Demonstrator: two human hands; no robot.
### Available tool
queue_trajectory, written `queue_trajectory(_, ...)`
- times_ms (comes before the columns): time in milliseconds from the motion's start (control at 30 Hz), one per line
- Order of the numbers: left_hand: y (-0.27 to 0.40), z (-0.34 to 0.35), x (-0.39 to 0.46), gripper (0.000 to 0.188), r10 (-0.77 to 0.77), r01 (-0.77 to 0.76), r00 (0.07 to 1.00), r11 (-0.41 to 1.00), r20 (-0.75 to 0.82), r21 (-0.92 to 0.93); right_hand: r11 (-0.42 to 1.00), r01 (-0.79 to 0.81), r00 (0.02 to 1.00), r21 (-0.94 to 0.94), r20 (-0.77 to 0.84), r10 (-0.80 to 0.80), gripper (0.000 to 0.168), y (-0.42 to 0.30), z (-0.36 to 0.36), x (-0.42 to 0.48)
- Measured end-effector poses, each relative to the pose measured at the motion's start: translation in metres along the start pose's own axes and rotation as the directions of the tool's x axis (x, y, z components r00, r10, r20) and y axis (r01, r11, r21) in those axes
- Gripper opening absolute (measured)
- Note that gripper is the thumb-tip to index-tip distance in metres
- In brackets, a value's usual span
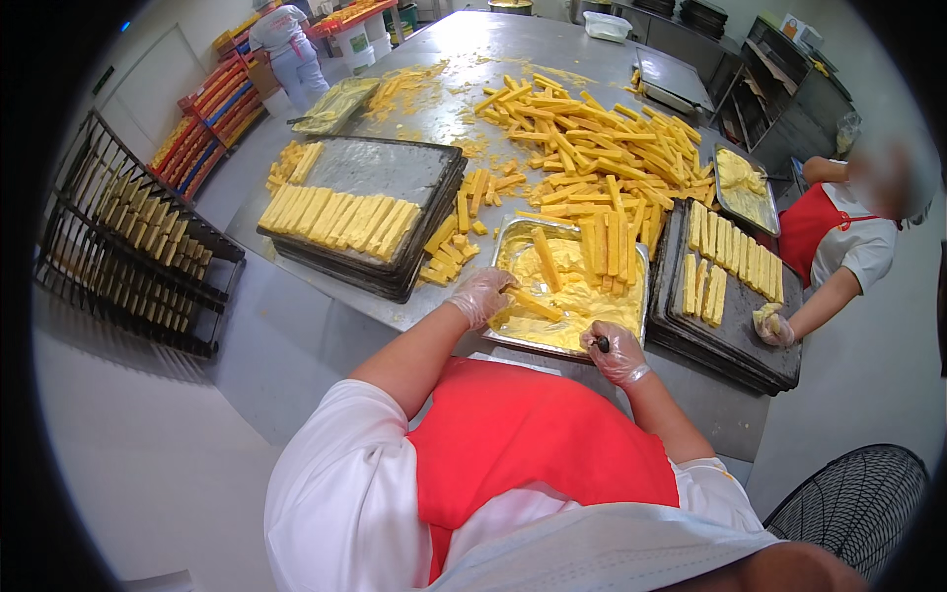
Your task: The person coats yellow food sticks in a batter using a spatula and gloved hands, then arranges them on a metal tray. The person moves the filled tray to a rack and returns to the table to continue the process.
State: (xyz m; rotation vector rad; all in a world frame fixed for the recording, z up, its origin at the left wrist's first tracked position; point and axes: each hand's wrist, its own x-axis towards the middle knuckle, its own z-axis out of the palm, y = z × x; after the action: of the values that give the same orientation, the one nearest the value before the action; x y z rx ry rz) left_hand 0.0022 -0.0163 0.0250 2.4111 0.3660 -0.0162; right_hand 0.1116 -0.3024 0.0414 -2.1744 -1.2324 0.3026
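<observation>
My left hand (482, 296), in a clear plastic glove, grips the end of a yellow cake stick (536, 304) over a metal tray (496, 255) of creamy yellow spread (584, 314). Gloved as well, my right hand (615, 351) is closed around the dark handle (603, 344) of a tool at the tray's near right corner; the tool's blade cannot be made out. One stick (547, 259) leans in the spread, and several more (610, 248) lie side by side at the tray's back right. Left of the tray, coated sticks (336, 218) form a row on stacked dark baking trays (385, 166).
Behind the tray rises a large pile of sticks (592, 133). To the right, a co-worker's gloved hand (773, 325) is over another baking tray stack (740, 355) with coated sticks. A rack (140, 244) stands at left, a fan (851, 503) at lower right. Another person (285, 48) is far back.
</observation>
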Motion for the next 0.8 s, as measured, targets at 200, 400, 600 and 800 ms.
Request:
queue_trajectory(200, -0.0076, 0.0048, 0.0033, 0.032, -0.012, 0.013, 1.000, 0.999, 0.021, -0.029, 1.000, 0.011, 1.000, -0.026, 0.026, -0.010, 0.009, 0.0032, -0.0003, 0.0003)
queue_trajectory(400, 0.0006, -0.0010, 0.0003, 0.032, -0.021, 0.022, 0.999, 0.999, 0.039, -0.029, 0.999, 0.029, 0.999, -0.013, 0.015, -0.029, 0.010, 0.0034, -0.0004, 0.0001)
queue_trajectory(600, -0.0063, 0.0040, 0.0018, 0.032, -0.010, 0.012, 1.000, 0.998, 0.026, -0.063, 0.999, 0.025, 1.000, 0.021, 0.005, -0.025, 0.017, 0.0017, -0.0009, 0.0008)
queue_trajectory(800, -0.0030, 0.0035, 0.0006, 0.032, -0.016, 0.016, 1.000, 0.998, -0.008, -0.053, 0.999, 0.037, 0.999, -0.015, 0.010, -0.036, 0.009, 0.0050, 0.0008, 0.0003)
